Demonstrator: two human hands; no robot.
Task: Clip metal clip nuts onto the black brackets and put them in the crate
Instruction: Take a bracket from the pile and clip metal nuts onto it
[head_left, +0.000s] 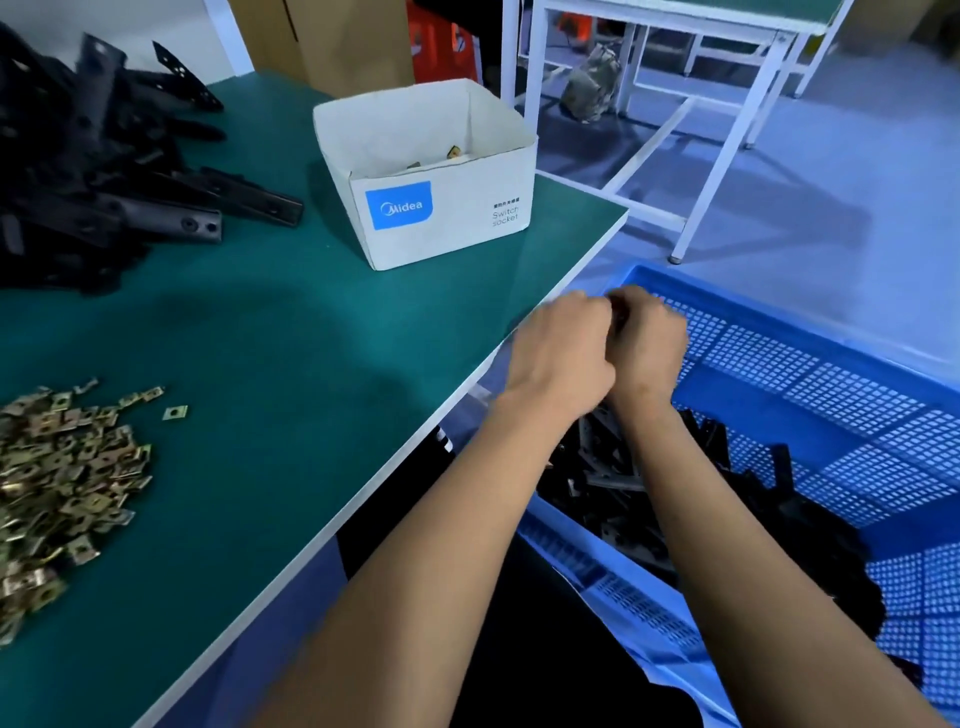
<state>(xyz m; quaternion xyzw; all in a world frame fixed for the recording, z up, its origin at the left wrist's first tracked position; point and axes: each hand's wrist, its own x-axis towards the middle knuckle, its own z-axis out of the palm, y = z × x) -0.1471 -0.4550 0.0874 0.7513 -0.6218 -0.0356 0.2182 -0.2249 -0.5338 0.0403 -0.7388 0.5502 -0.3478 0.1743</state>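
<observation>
While our left hand (563, 353) and right hand (649, 343) met knuckle to knuckle above the crate (810, 364), fingers curled over something dark between them, we could not tell what it was or whether a nut was seated. We judged the job well under way: black brackets (623, 483) already lay heaped in the crate, yet a big pile of brackets (93, 176) and a heap of brassy nuts (67, 483) waited on the table (291, 332). The white box (431, 176) held only a few scraps.
</observation>
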